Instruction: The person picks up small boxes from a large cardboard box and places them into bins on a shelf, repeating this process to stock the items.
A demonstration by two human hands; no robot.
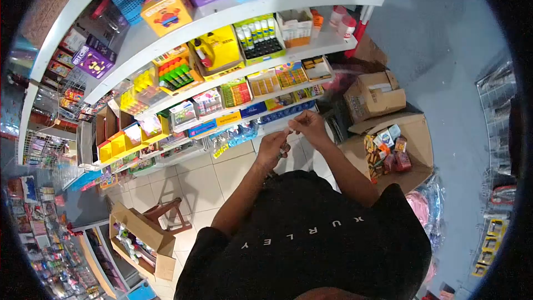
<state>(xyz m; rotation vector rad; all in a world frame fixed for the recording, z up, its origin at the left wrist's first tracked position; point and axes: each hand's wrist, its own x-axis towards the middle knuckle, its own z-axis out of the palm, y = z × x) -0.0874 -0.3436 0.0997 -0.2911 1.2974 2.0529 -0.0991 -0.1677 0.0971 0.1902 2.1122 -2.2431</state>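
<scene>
Both hands are raised close together in front of the lower shelves. My left hand [273, 149] has its fingers curled, with the fingertips close to those of the other hand. Beside it, my right hand [308, 128] pinches at something small and pale that I cannot make out. Behind the hands runs a white shelf unit [311, 50] with small open boxes of goods, among them a box of glue sticks [258, 39] and a box of orange and green markers [179, 72].
An open cardboard box [419, 144] with small packets stands at the right, below another carton [377, 97]. On the tiled floor [205, 183] at the left are a brown stool [175, 214] and an open carton [144, 233]. Hanging goods [50, 244] line the far left.
</scene>
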